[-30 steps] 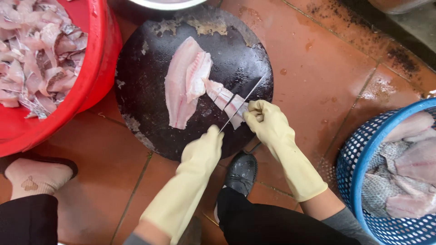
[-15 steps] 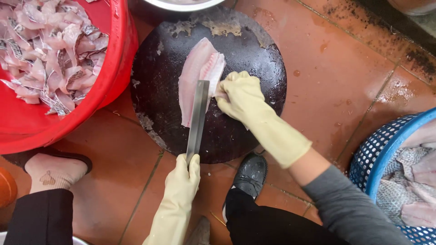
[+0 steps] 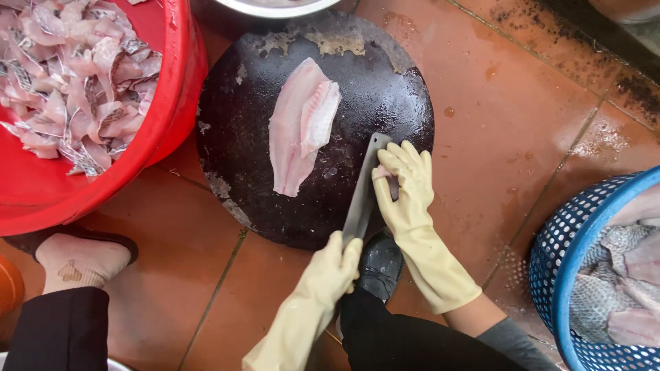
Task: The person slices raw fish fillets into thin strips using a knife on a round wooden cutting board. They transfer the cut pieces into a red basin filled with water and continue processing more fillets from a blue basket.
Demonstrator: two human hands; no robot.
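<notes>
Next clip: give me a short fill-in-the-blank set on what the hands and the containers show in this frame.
1. The left hand grips the handle of a ____.
2. The right hand rests on the blade, at the edge of the round dark ____.
3. The fish fillet lies on the board, and the trimmed scraps fill the ____ tub at upper left.
4. The basket at right is ____.

Missing words: cleaver; chopping board; red; blue
</notes>
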